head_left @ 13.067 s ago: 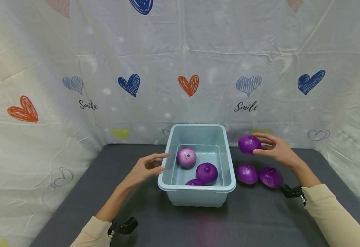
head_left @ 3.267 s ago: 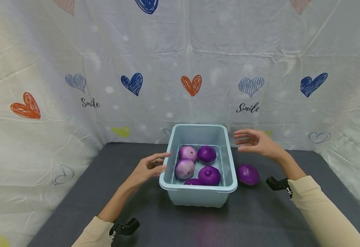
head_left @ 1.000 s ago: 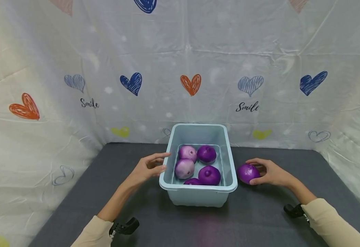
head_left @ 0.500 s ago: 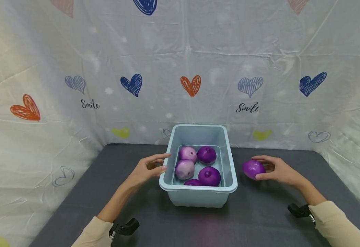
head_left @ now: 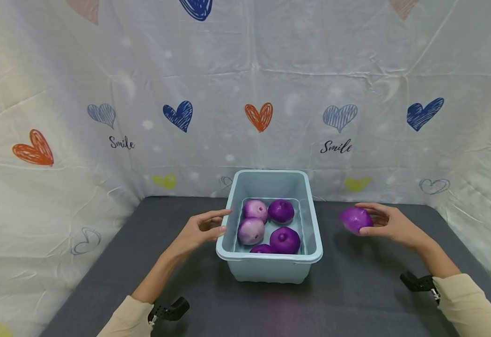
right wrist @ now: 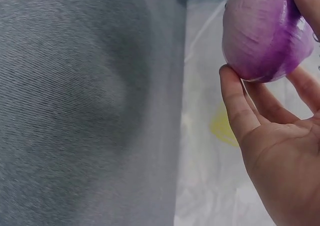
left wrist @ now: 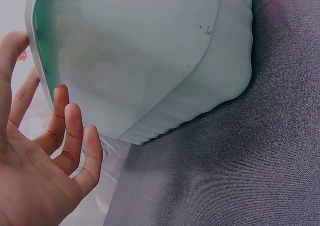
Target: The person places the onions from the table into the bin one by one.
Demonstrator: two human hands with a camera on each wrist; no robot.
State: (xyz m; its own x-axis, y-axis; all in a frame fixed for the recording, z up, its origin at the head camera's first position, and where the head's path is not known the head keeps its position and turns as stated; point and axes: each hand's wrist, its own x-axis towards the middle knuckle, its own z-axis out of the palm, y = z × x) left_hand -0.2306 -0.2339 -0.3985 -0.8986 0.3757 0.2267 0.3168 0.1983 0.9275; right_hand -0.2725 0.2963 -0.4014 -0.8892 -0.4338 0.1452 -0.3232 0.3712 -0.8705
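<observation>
A purple onion (head_left: 355,220) is held above the dark table to the right of a light blue plastic bin (head_left: 270,257). My right hand (head_left: 390,225) grips it between thumb and fingertips; the right wrist view shows its glossy, film-like surface (right wrist: 255,36) over the palm. At the bin's left side, my left hand (head_left: 203,228) touches the rim with thumb and index finger, the other fingers (left wrist: 74,126) bent loosely beside the outer wall. Inside lie two paler onions (head_left: 251,230) on the left and darker ones (head_left: 285,240) at right and front, one partly hidden by the front wall.
The dark cloth-covered table (head_left: 346,299) runs back to a pale curtain (head_left: 211,61) printed with hearts and "Smile". The bin stands near the table's back edge. Each wrist wears a black strap (head_left: 418,282).
Two more onions are in the bin than at first. In the last second my right hand has raised the last onion from the table beside the bin and carried it rightward. The left hand stays put.
</observation>
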